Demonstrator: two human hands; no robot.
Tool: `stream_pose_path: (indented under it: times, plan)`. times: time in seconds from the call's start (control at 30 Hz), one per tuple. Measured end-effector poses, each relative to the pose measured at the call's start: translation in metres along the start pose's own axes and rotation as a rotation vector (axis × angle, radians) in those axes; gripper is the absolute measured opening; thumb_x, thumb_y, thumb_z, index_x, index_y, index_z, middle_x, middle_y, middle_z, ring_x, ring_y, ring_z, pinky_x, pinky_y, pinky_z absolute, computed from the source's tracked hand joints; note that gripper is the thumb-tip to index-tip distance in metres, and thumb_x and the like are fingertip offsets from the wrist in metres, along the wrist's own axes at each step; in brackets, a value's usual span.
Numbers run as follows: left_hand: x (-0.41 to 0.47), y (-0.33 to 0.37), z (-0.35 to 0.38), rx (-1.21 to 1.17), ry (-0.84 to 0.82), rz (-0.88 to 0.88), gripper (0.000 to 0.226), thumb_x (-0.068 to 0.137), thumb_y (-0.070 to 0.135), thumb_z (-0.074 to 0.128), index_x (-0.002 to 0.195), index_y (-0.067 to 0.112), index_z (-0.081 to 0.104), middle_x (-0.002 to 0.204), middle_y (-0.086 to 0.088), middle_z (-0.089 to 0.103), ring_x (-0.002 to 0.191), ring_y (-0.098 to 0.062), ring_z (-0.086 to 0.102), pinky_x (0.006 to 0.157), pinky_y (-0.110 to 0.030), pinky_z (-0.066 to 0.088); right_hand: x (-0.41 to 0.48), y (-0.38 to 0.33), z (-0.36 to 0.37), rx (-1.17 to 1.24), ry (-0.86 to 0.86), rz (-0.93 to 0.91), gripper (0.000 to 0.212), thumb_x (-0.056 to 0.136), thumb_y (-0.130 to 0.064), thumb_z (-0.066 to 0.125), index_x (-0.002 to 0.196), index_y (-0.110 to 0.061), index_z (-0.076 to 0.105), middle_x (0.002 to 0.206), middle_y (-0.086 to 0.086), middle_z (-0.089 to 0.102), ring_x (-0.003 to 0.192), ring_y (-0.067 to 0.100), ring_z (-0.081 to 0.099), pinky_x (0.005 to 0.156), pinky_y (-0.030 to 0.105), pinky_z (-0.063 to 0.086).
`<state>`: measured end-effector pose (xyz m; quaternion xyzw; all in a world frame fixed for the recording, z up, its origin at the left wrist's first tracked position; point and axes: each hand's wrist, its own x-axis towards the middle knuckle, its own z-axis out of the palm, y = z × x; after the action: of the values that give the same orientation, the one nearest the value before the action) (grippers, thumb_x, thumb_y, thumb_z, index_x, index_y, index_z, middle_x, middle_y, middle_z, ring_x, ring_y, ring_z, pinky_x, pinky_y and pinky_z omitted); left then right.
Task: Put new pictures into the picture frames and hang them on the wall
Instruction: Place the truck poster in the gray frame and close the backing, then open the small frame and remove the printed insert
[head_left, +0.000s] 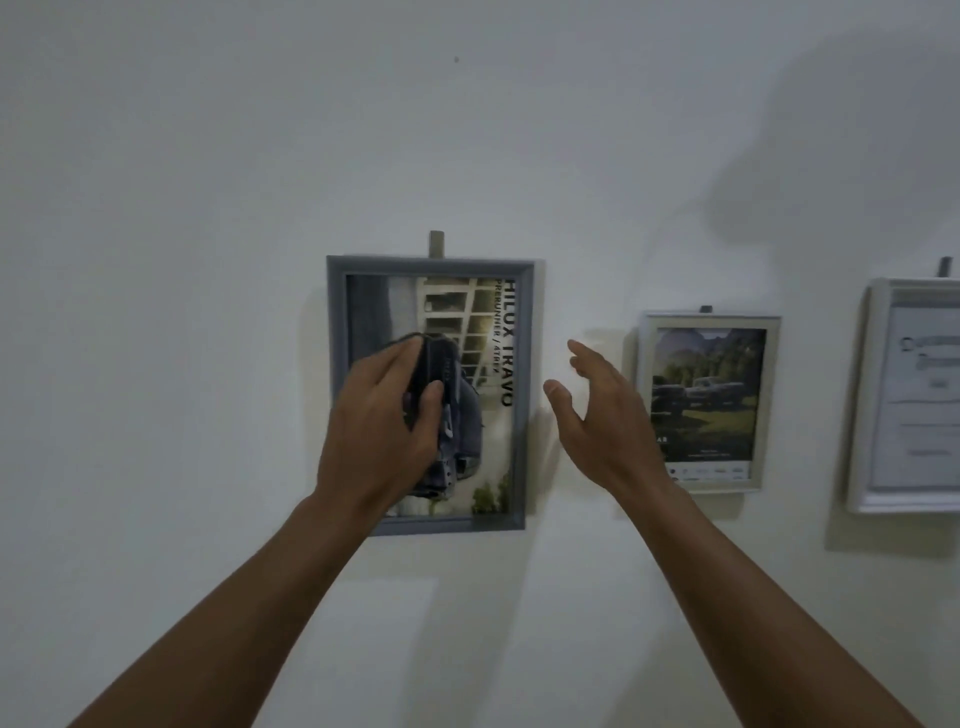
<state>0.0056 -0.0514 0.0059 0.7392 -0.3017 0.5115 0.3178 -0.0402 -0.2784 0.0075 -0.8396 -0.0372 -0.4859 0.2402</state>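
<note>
Left hand (382, 415) is pressed flat-ish on the grey frame (332, 312), fingers (431, 397) curled around a dark cloth (447, 364) against the glass. That frame hangs on the wall (156, 260) from a small hook (436, 244), and the picture (493, 364) inside sits sideways, so the text runs vertically. Right hand (602, 415) floats just beside the frame's right edge, fingers spread, holding nothing. Further right there's a silver frame (769, 405) with a truck photo, then a white frame (865, 405) cut off by the edge.
</note>
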Motion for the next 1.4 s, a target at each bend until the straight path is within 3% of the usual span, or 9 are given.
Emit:
stream_pose_path:
  times: [0.1, 0.23, 0.37, 0.6, 0.77, 0.97, 1.17, 1.33, 1.4]
  plan:
    - [-0.005, 0.043, 0.025, -0.103, -0.068, 0.036, 0.041, 0.092, 0.028, 0.061, 0.127, 0.007, 0.061, 0.123, -0.008, 0.065, 0.113, -0.02, 0.059, 0.1, -0.029, 0.045, -0.008, 0.023, -0.035, -0.072, -0.003, 0.065, 0.052, 0.098, -0.041, 0.054, 0.143, -0.017, 0.046, 0.137, 0.003, 0.058, 0.124, 0.018, 0.055, 0.103, 0.037, 0.046]
    - [-0.01, 0.098, 0.065, -0.218, -0.154, -0.084, 0.037, 0.091, 0.036, 0.061, 0.12, 0.014, 0.065, 0.116, 0.0, 0.068, 0.102, -0.013, 0.062, 0.094, -0.037, 0.052, -0.016, 0.061, -0.087, -0.105, -0.014, 0.154, 0.036, 0.097, -0.034, 0.058, 0.124, -0.01, 0.061, 0.111, 0.005, 0.07, 0.101, 0.021, 0.066, 0.088, 0.037, 0.054]
    - [-0.015, 0.139, 0.11, -0.32, -0.21, -0.247, 0.03, 0.087, 0.034, 0.066, 0.112, 0.017, 0.068, 0.105, 0.007, 0.069, 0.093, -0.006, 0.062, 0.085, -0.036, 0.055, -0.022, 0.109, -0.129, -0.049, -0.013, 0.298, 0.04, 0.096, -0.031, 0.061, 0.131, -0.013, 0.057, 0.119, 0.002, 0.067, 0.103, 0.015, 0.063, 0.084, 0.023, 0.046]
    - [-0.007, 0.17, 0.165, -0.367, -0.223, -0.442, 0.037, 0.087, 0.026, 0.069, 0.122, 0.017, 0.059, 0.11, 0.003, 0.066, 0.095, -0.012, 0.063, 0.083, -0.025, 0.05, -0.011, 0.189, -0.148, 0.079, -0.067, 0.41, 0.049, 0.095, -0.034, 0.062, 0.139, -0.017, 0.048, 0.128, 0.005, 0.063, 0.108, 0.018, 0.061, 0.079, 0.025, 0.046]
    - [-0.002, 0.176, 0.187, -0.39, -0.198, -0.487, 0.039, 0.087, 0.016, 0.07, 0.123, 0.02, 0.054, 0.1, 0.008, 0.065, 0.082, -0.002, 0.061, 0.064, -0.006, 0.045, -0.006, 0.221, -0.137, 0.218, -0.113, 0.391, 0.046, 0.094, -0.031, 0.065, 0.136, -0.023, 0.047, 0.112, -0.003, 0.063, 0.098, 0.013, 0.062, 0.074, 0.023, 0.048]
    - [-0.003, 0.185, 0.198, -0.409, -0.167, -0.493, 0.04, 0.087, 0.01, 0.07, 0.12, 0.022, 0.05, 0.093, 0.019, 0.058, 0.08, 0.002, 0.059, 0.058, 0.0, 0.044, -0.001, 0.237, -0.121, 0.324, -0.129, 0.352, 0.034, 0.098, -0.018, 0.059, 0.128, -0.027, 0.045, 0.098, -0.01, 0.061, 0.088, 0.007, 0.064, 0.061, 0.016, 0.044]
    - [-0.004, 0.183, 0.198, -0.45, -0.241, -0.525, 0.05, 0.091, 0.008, 0.064, 0.125, 0.035, 0.04, 0.103, 0.005, 0.068, 0.084, 0.002, 0.063, 0.071, -0.019, 0.054, -0.002, 0.247, -0.118, 0.441, -0.119, 0.311, 0.05, 0.097, -0.01, 0.058, 0.136, -0.035, 0.039, 0.1, 0.0, 0.066, 0.092, 0.017, 0.068, 0.073, 0.036, 0.058]
    - [-0.002, 0.186, 0.186, -0.567, -0.253, -0.513, 0.067, 0.092, 0.004, 0.06, 0.139, 0.044, 0.033, 0.104, -0.003, 0.073, 0.096, -0.015, 0.068, 0.087, -0.036, 0.056, -0.005, 0.244, -0.127, 0.558, -0.124, 0.247, 0.072, 0.096, -0.005, 0.06, 0.146, -0.047, 0.031, 0.114, 0.004, 0.064, 0.103, 0.02, 0.066, 0.08, 0.035, 0.06]
    - [-0.001, 0.19, 0.177, -0.597, -0.257, -0.493, 0.072, 0.093, 0.003, 0.058, 0.141, 0.049, 0.03, 0.099, -0.001, 0.072, 0.096, -0.017, 0.068, 0.085, -0.038, 0.055, -0.007, 0.238, -0.133, 0.595, -0.127, 0.233, 0.074, 0.096, -0.006, 0.06, 0.145, -0.053, 0.03, 0.117, 0.004, 0.064, 0.108, 0.023, 0.064, 0.085, 0.04, 0.06]
